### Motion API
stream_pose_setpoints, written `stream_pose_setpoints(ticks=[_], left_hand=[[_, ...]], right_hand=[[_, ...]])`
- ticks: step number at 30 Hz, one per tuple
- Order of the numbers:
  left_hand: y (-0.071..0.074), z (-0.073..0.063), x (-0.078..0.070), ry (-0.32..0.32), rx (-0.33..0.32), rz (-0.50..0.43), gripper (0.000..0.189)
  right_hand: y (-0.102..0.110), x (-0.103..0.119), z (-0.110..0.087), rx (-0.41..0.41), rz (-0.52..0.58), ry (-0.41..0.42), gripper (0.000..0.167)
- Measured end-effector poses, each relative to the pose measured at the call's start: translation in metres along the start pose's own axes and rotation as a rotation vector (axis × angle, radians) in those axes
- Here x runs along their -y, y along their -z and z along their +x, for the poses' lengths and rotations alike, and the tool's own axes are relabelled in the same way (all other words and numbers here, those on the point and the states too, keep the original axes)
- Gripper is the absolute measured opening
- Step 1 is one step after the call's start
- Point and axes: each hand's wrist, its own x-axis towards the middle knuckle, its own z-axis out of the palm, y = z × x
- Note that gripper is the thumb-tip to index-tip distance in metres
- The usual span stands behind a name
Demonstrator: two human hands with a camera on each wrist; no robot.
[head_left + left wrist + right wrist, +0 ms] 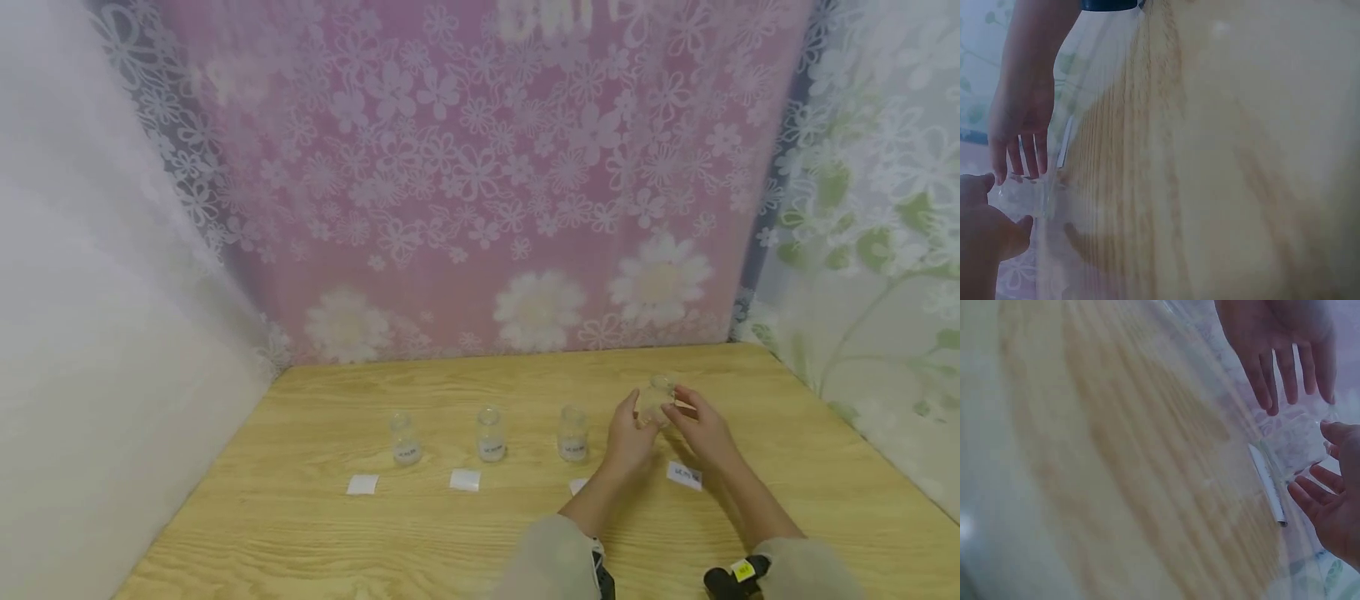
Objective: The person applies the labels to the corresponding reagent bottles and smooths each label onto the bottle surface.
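Note:
A small clear glass jar [658,400] is held up between my two hands, over the right part of the table. My left hand [628,437] grips its left side, thumb toward me. From the right, my right hand [705,433] holds it with thumb and fingers apart on the glass. In the left wrist view the jar [1019,197] sits between the left thumb and fingers, with the right fingers reaching down to it. The right wrist view shows the jar [1294,440] blurred, both hands' fingertips at its sides.
Three similar jars stand in a row to the left: a far one [406,442], a middle one [491,437] and a near one [573,435], each with a written label low down. White paper slips lie in front, one with writing [685,476]. Flowered curtains [480,208] enclose the wooden table [315,550].

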Motion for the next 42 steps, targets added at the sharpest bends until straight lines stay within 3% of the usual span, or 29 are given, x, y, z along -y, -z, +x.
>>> stream_pose_setpoints(ticks=[5, 12, 26, 32, 42], left_hand=[[-0.009, 0.011, 0.011, 0.035, 0.020, 0.012, 0.054], [-0.013, 0.012, 0.011, 0.052, -0.063, -0.050, 0.039], [-0.017, -0.015, 0.006, 0.036, -0.204, -0.216, 0.023], [-0.019, -0.025, 0.006, 0.023, -0.261, -0.216, 0.022], [-0.019, -0.033, 0.006, 0.019, -0.264, -0.194, 0.024]], right_hand=[[-0.005, -0.001, 0.001, -0.005, 0.048, -0.002, 0.053], [-0.004, -0.002, 0.000, 0.014, 0.069, -0.024, 0.055], [-0.001, 0.006, -0.025, 0.067, 0.097, 0.034, 0.051], [-0.003, 0.007, -0.039, 0.029, 0.076, 0.054, 0.046], [-0.005, 0.008, -0.046, 0.027, 0.066, 0.091, 0.045]])
